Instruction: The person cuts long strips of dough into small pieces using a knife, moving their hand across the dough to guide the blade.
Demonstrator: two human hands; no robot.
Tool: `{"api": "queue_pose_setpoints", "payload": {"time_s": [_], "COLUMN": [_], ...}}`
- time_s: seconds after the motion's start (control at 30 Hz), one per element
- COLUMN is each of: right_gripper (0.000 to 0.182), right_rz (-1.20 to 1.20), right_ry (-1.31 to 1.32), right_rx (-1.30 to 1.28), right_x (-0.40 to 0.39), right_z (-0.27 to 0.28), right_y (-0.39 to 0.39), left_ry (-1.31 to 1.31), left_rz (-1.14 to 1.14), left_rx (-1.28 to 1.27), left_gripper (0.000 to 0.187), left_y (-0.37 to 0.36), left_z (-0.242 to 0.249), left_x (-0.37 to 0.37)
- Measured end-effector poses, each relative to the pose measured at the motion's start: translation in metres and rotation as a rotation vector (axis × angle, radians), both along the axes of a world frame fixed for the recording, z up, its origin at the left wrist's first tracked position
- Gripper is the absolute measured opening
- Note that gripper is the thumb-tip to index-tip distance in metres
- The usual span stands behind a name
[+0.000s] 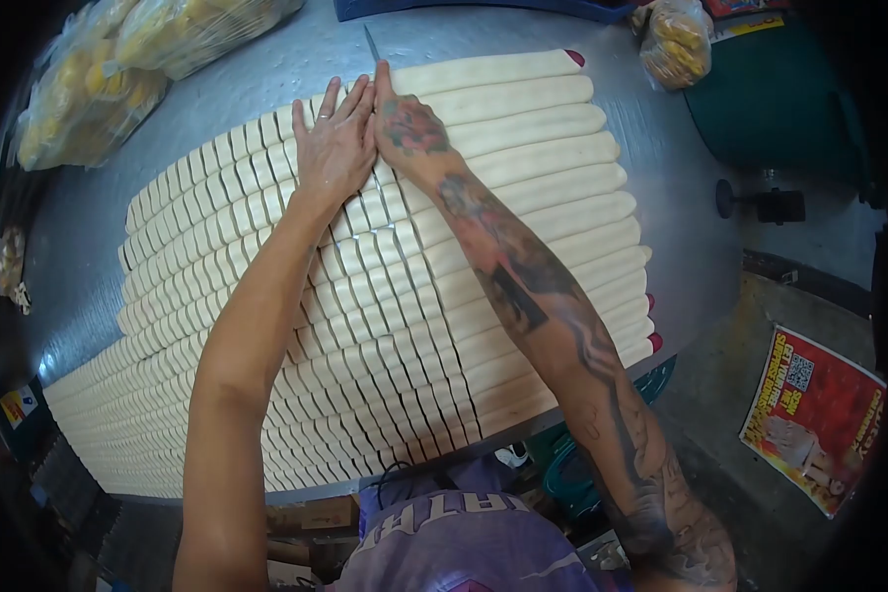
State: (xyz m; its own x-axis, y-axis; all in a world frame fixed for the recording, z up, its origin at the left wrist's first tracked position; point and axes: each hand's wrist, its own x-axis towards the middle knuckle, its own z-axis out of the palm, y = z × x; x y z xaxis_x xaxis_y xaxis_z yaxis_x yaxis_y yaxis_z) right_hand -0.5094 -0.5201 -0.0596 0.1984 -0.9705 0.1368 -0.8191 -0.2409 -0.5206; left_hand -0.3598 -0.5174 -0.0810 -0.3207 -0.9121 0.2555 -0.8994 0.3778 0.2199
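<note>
My right hand (411, 130) grips a knife (372, 43), its index finger stretched along the top; the handle is hidden under the hand. The blade points toward the far side of the metal table, past the farthest dough roll. My left hand (335, 148) lies flat on the dough beside it, fingers stretched and slightly spread, a ring on one finger. Long pale dough rolls (523, 140) lie side by side, uncut to the right of the knife. To the left they are sliced into rows of short dough pieces (217, 212). Dark red shows at a few roll ends.
Plastic bags of yellow buns (89, 94) stand at the far left, and a smaller bag (677, 44) at the far right. A blue tray (483, 8) edges the back of the metal table (676, 247). A dark green bin (775, 104) and a red poster (814, 419) are at right.
</note>
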Motion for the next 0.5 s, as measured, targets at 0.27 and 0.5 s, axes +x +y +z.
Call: {"api": "queue_pose_setpoints", "payload": {"time_s": [0.27, 0.5], "right_gripper": [0.080, 0.088], "right_rz": [0.037, 0.023], "right_ry": [0.082, -0.051], "right_rx": [0.134, 0.150], "right_x": [-0.024, -0.036], "right_z": [0.015, 0.003], "right_y": [0.101, 0.180], "left_ry": [0.025, 0.091], "left_rz": [0.032, -0.010], "left_rx": [0.024, 0.126], "left_gripper": [0.056, 0.060], "left_y": [0.003, 0.091], "left_z": [-0.003, 0.021], "left_x": [-0.001, -0.017]}}
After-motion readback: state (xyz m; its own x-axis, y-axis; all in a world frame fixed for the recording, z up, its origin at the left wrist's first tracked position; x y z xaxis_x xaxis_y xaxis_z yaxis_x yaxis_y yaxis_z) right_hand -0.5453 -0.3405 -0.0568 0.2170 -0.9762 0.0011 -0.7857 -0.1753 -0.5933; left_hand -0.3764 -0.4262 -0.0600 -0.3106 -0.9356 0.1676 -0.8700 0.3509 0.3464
